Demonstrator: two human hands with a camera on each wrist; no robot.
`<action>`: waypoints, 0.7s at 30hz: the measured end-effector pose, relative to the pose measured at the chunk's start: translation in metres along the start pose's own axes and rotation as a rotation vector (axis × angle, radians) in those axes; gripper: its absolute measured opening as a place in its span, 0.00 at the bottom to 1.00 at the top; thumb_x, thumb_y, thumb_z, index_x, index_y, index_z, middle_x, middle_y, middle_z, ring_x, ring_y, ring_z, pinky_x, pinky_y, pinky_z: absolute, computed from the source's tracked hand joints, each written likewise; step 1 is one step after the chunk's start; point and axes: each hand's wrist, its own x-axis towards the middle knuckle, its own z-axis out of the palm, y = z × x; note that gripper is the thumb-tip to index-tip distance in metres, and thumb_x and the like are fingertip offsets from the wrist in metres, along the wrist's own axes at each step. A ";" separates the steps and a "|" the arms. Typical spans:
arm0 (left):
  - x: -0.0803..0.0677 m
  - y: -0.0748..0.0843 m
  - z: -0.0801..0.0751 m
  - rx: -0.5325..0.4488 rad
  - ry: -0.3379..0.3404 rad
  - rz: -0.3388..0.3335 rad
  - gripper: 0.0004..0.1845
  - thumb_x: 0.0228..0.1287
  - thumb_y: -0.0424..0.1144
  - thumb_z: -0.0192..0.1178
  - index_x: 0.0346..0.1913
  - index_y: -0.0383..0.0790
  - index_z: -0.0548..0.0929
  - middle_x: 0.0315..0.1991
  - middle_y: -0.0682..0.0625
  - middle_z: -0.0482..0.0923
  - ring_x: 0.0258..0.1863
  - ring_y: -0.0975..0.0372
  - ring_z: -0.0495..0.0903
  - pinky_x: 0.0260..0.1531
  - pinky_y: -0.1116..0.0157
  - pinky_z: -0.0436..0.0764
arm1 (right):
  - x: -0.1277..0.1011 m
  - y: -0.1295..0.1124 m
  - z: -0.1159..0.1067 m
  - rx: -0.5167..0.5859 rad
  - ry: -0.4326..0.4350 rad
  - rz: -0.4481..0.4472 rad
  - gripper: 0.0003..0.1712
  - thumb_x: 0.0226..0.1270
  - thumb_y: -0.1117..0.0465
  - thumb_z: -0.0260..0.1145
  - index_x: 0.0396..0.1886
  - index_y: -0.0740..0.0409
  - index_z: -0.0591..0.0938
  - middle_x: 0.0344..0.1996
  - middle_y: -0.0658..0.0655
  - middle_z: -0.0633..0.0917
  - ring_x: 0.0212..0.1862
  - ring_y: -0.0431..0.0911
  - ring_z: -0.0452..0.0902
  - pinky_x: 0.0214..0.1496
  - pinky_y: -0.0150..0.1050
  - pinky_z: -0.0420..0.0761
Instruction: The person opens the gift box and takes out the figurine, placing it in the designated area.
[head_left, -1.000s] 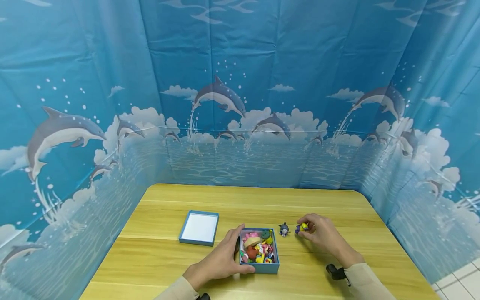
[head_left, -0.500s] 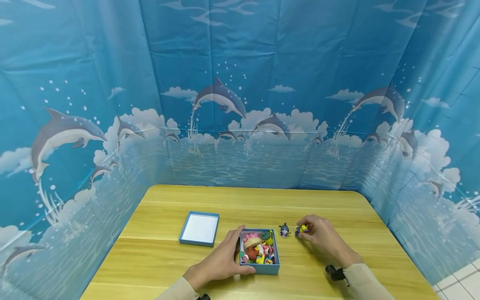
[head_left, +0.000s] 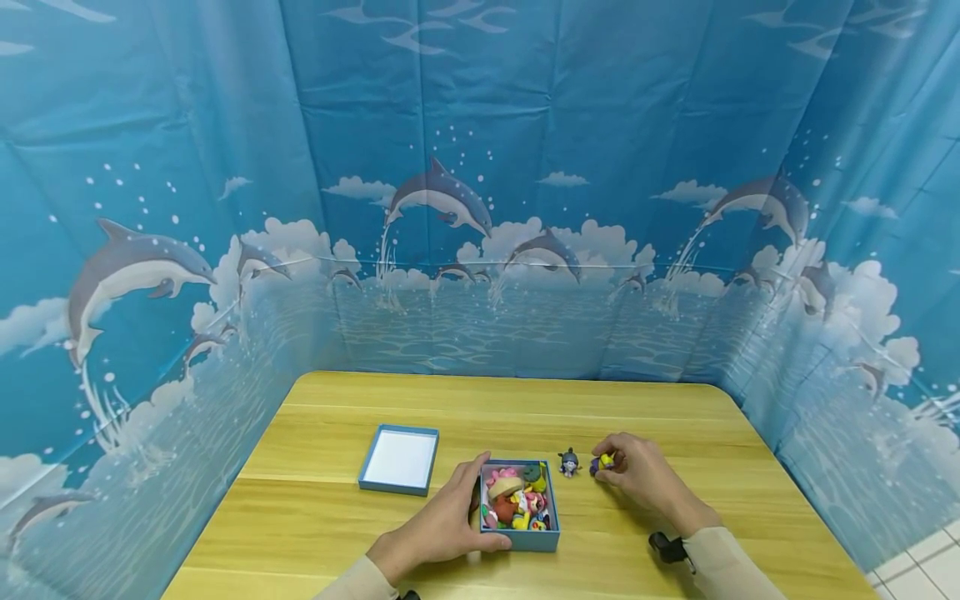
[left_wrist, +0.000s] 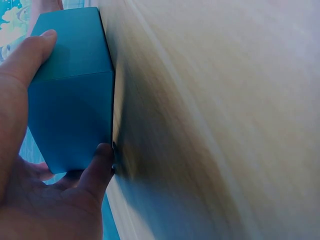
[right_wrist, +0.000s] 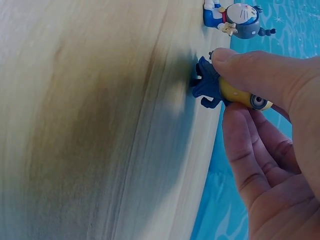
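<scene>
My left hand (head_left: 442,523) holds the blue square box (head_left: 521,541), its thumb at the near wall and its fingers along the left side. Small colourful toy figures (head_left: 504,504) fill the box. To the right, my right hand (head_left: 647,475) pinches a yellow minion figurine (right_wrist: 235,92) with dark blue clothing between thumb and fingers. In the right wrist view the figurine's feet point at the tabletop; whether they touch it I cannot tell. Just left of it stands a blue-and-white figurine (head_left: 568,462) with a dark grey headpiece. The left wrist view shows the box's outer walls (left_wrist: 70,117).
A blue box lid (head_left: 399,458) lies on the left of the wooden table (head_left: 322,542), its white inside facing up. Behind the table hangs a blue dolphin-print curtain (head_left: 450,325), which also runs along both sides.
The head view has shifted slightly, so the table sits a little lower in it. Both hands keep their holds with almost no movement.
</scene>
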 end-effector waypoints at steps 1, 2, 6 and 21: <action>0.000 0.000 0.000 -0.002 0.000 -0.003 0.73 0.65 0.74 0.81 0.99 0.51 0.48 0.89 0.43 0.65 0.78 0.51 0.80 0.79 0.43 0.83 | 0.000 0.000 0.001 -0.005 0.000 0.006 0.15 0.69 0.65 0.88 0.51 0.53 0.94 0.45 0.48 0.92 0.38 0.33 0.81 0.40 0.33 0.86; 0.000 0.000 0.000 -0.004 -0.001 -0.003 0.73 0.65 0.74 0.81 0.98 0.51 0.48 0.89 0.43 0.65 0.78 0.51 0.80 0.79 0.42 0.83 | 0.000 0.000 0.002 -0.006 -0.001 0.009 0.15 0.69 0.66 0.88 0.51 0.53 0.94 0.45 0.48 0.92 0.38 0.33 0.81 0.40 0.33 0.86; -0.001 0.001 -0.001 -0.010 -0.002 -0.004 0.73 0.65 0.73 0.82 0.98 0.51 0.48 0.89 0.42 0.65 0.78 0.51 0.80 0.79 0.42 0.83 | 0.001 0.001 0.003 -0.005 0.005 0.010 0.14 0.69 0.67 0.88 0.50 0.52 0.94 0.45 0.48 0.92 0.38 0.33 0.81 0.40 0.32 0.86; -0.003 0.004 -0.002 -0.020 -0.004 0.002 0.73 0.65 0.72 0.83 0.98 0.50 0.48 0.89 0.42 0.65 0.78 0.51 0.80 0.80 0.41 0.82 | 0.002 0.003 0.005 0.000 0.005 0.011 0.16 0.71 0.64 0.88 0.55 0.55 0.94 0.50 0.51 0.95 0.37 0.33 0.82 0.40 0.33 0.86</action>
